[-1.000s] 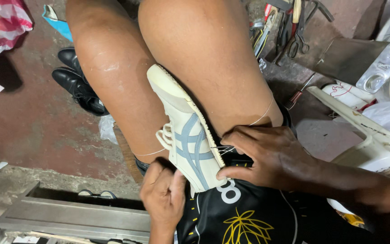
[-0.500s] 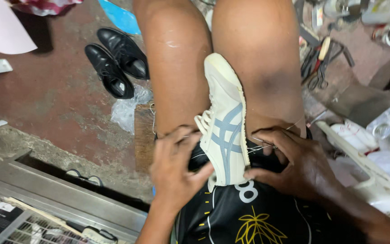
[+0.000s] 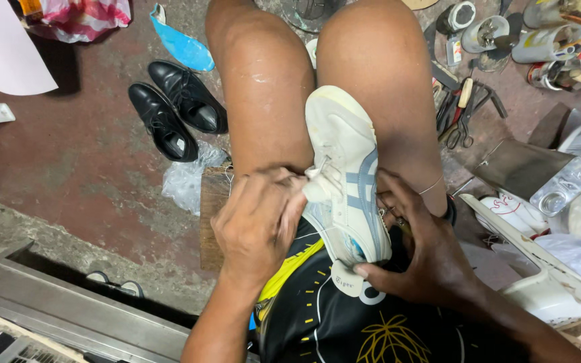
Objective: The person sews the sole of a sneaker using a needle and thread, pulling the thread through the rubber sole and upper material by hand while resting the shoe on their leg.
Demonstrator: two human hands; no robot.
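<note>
Left hand [image 3: 258,225] closed, fingertips pinching at the laces on the sneaker's [image 3: 344,181] inner side. Right hand [image 3: 419,259] wraps the sneaker's heel end from the other side, thumb under the heel tab, fingers pressed to its side; whether they pinch anything is hidden. Sneaker is white with blue-grey stripes, wedged between the person's bare thighs, toe pointing away, heel over the black shorts [image 3: 344,323]. On the red floor [image 3: 55,168]: a pair of black dress shoes [image 3: 176,111] to the left, scissors [image 3: 465,121] and tins [image 3: 499,33] to the right, a white shoe sole [image 3: 539,269] near the right hand.
</note>
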